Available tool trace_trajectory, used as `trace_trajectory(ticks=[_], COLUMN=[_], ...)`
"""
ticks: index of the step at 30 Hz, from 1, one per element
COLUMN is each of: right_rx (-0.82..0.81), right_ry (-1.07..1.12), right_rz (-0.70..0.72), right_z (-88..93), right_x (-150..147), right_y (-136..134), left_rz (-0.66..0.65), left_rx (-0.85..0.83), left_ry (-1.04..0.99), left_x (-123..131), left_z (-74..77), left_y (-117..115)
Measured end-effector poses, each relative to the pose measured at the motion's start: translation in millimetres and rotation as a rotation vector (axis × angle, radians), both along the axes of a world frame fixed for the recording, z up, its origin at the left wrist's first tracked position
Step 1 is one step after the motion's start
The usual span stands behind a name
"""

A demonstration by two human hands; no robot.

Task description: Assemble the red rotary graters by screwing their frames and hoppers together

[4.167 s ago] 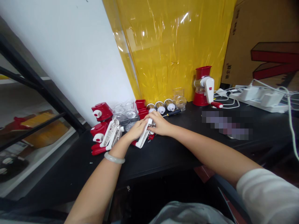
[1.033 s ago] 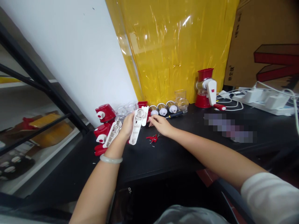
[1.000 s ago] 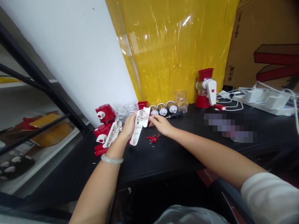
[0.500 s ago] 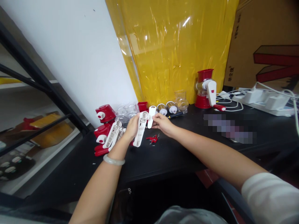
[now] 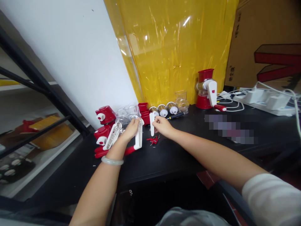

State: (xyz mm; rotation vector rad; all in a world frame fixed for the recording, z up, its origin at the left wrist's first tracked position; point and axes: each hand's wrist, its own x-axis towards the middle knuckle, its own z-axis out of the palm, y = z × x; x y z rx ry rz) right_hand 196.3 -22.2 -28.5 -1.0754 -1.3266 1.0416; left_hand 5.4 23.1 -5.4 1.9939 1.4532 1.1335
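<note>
My left hand [image 5: 130,128] is closed on the top of a white crank handle [image 5: 139,138] with a red knob at its lower end, held upright on the black table [image 5: 178,147]. My right hand [image 5: 161,125] pinches a small flat white cover piece [image 5: 152,123], held upright just right of the handle and apart from it. Small red clips and screws [image 5: 153,140] lie on the table below my right hand. A pale bangle sits on my left wrist.
More white handles [image 5: 112,135] and red grinder bodies [image 5: 104,114] are piled at the left, with clear cups and metal drums [image 5: 162,109] along the yellow sheet. A screwdriver [image 5: 175,115], an assembled red grinder [image 5: 205,89] and a power strip [image 5: 265,100] stand to the right.
The white cover piece has come away from the handle and is now in my right hand. My left hand has lowered the handle and turned it edge-on.
</note>
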Motion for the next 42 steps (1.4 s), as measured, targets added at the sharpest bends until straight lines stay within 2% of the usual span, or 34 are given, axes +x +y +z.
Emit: trace_trajectory(ticks=[6, 10, 14, 20, 27, 32, 36, 42], right_rx=[0.024, 0.003, 0.001, 0.017, 0.019, -0.06, -0.088, -0.158], right_ry=[-0.134, -0.14, -0.186, -0.357, -0.568, -0.696, -0.877, -1.052], right_rz=[0.009, 0.035, 0.043, -0.006, -0.058, -0.065, -0.026, 0.018], right_z=[2.5, -2.6, -8.0, -7.9, -2.6, 8.0, 15.5, 16.1], right_x=[-0.2, -0.9, -0.2, 0.6, 0.3, -7.1, -20.2, -42.0], right_y=[-6.8, -5.1, -1.9, -1.6, -4.1, -3.9, -2.3, 3.3], left_rz=[0.037, 0.068, 0.069, 0.135, 0.155, 0.195, 0.262, 0.425], left_rx=[-0.023, -0.013, 0.057, 0.075, 0.069, 0.093, 0.112, 0.222], left_ry=[0.39, 0.528, 0.552, 0.654, 0.751, 0.804, 0.794, 0.722], left_x=[13.4, 13.8, 15.0, 21.7, 25.9, 25.6, 15.9, -18.9], left_z=[-11.1, -13.1, -12.9, -8.1, -3.3, 2.2, 11.1, 30.4], left_y=[-4.0, -4.6, -8.4, -18.8, -24.5, -31.3, -31.6, -17.7])
